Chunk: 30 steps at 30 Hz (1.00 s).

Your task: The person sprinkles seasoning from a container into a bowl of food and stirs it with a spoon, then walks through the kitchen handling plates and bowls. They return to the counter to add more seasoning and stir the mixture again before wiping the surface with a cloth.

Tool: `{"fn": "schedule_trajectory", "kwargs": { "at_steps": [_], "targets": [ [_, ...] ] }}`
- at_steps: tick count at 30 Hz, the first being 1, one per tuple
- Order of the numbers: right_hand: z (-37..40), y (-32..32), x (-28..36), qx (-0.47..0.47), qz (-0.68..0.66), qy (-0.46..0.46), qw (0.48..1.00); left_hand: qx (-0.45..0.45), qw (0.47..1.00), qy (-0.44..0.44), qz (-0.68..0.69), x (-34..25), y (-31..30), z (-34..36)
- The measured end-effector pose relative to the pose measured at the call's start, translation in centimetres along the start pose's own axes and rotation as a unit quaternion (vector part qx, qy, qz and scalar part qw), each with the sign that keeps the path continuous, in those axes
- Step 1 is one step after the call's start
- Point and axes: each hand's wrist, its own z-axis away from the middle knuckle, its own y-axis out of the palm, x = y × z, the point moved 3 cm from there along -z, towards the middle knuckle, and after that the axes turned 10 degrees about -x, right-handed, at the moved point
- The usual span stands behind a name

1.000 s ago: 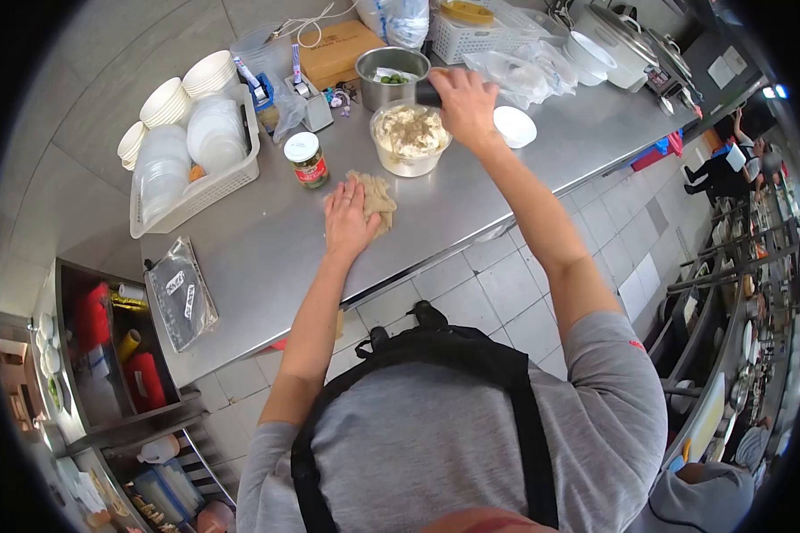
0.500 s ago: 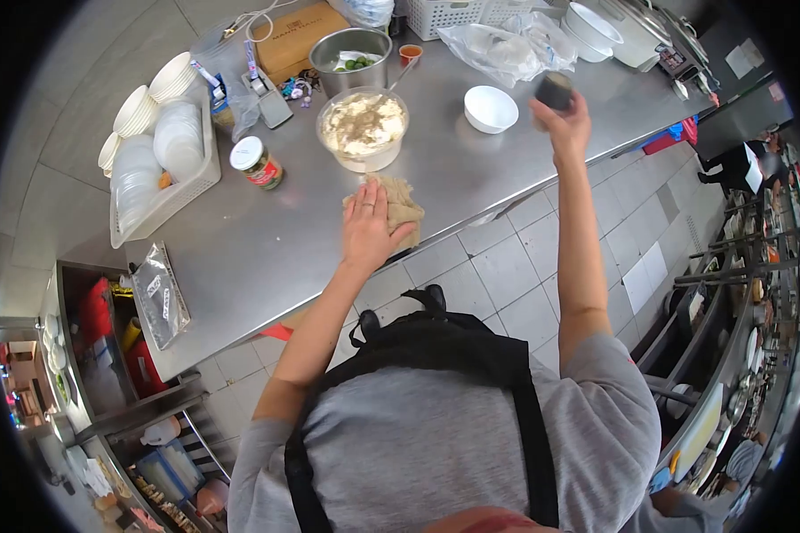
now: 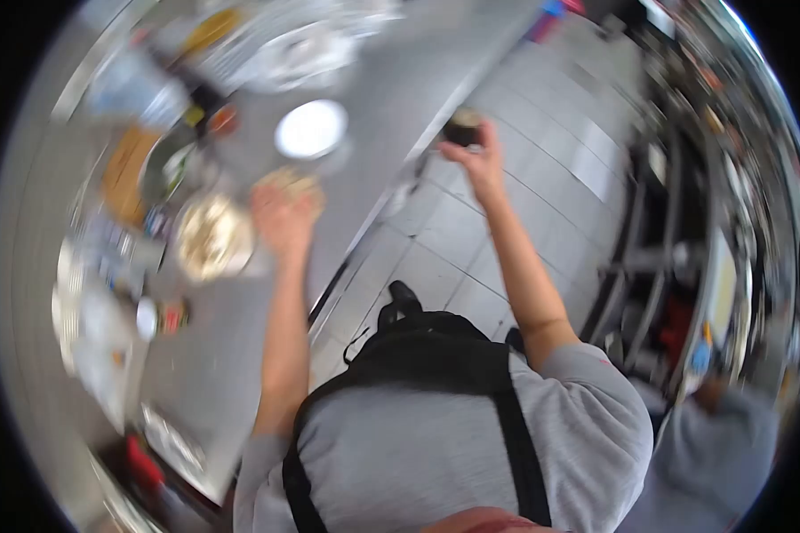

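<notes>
My left hand (image 3: 282, 218) is on a tan cloth (image 3: 298, 185) on the steel table, its fingers pressed into the fabric and blurred. Just left of it stands a clear tub (image 3: 212, 238) of creamy white food with brownish powder on top. A white bowl (image 3: 311, 130) sits a little beyond the cloth. My right hand (image 3: 478, 158) grips a small dark container (image 3: 462, 128) with a paler top, raised past the table's front edge above the floor. Its label and contents cannot be made out.
A jar with a white lid (image 3: 148, 318) and a steel pot (image 3: 167, 167) stand on the table (image 3: 240, 355). Plastic bags (image 3: 302, 55) lie at the far end. Shelving (image 3: 640, 240) lines the right side, and another person's grey sleeve (image 3: 707, 453) shows at lower right.
The view has turned to the right and is blurred. My left hand has slid the cloth along the table, past the tub toward the white bowl. The dark container is still in my right hand.
</notes>
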Motion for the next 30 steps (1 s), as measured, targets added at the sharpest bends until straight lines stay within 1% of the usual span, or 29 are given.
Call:
{"fn": "schedule_trajectory", "kwargs": {
  "at_steps": [1,2,3,6,7,9,10,12,15,16,19,21,23,25,27,29,30],
  "targets": [
    [0.8,-1.4,0.1,-0.022,0.001,0.005,1.0,-0.02,0.999,0.024,-0.002,0.0,0.0,-0.4],
    [1.6,-2.9,0.5,-0.053,0.025,-0.01,0.998,0.013,0.997,0.021,0.069,0.4,0.3,-0.8],
    [2.7,-4.4,1.7,-0.082,0.048,-0.005,0.995,0.027,0.995,0.022,0.093,0.6,0.7,-0.9],
    [5.7,-9.8,1.7,-0.175,0.099,-0.012,0.98,0.089,0.991,-0.042,0.088,0.6,-0.9,-0.5],
    [6.6,-12.0,1.7,-0.2,0.122,-0.022,0.972,0.034,0.985,-0.01,0.166,-0.1,-2.1,-0.7],
    [9.5,-16.7,4.5,-0.272,0.128,0.01,0.954,-0.086,0.982,0.036,0.164,-2.5,-3.9,-0.3],
    [10.7,-18.4,5.5,-0.298,0.127,0.028,0.946,-0.081,0.978,0.03,0.188,-4.7,-5.0,-0.7],
    [12.8,-22.9,6.7,-0.364,0.123,0.014,0.923,-0.071,0.972,0.01,0.225,-9.2,-7.9,-1.0],
    [15.5,-28.0,9.1,-0.439,0.132,0.004,0.889,-0.04,0.943,0.025,0.328,-15.3,-7.4,-2.6],
    [16.1,-29.9,9.0,-0.463,0.142,-0.007,0.875,-0.027,0.921,0.036,0.387,-17.9,-7.0,-3.4],
    [17.1,-35.3,8.4,-0.516,0.13,-0.02,0.847,-0.038,0.875,0.091,0.474,-27.1,-7.8,-4.8],
    [17.2,-39.0,7.6,-0.543,0.096,-0.018,0.834,-0.023,0.821,0.131,0.555,-33.3,-8.4,-4.6],
    [16.8,-42.1,7.2,-0.561,0.089,-0.033,0.822,-0.002,0.782,0.183,0.596,-39.0,-8.9,-4.2],
    [15.8,-45.5,7.3,-0.58,0.102,-0.055,0.806,0.029,0.789,0.212,0.576,-44.3,-8.1,-3.8],
    [15.4,-48.8,7.5,-0.595,0.082,-0.049,0.798,0.065,0.799,0.246,0.545,-48.4,-6.9,-2.8],
    [14.3,-52.2,8.5,-0.605,0.071,-0.065,0.791,0.086,0.808,0.28,0.511,-52.1,-4.2,-3.1],
    [13.7,-54.0,8.9,-0.612,0.078,-0.076,0.783,0.093,0.808,0.28,0.509,-53.5,-3.0,-3.1]
  ]
}}
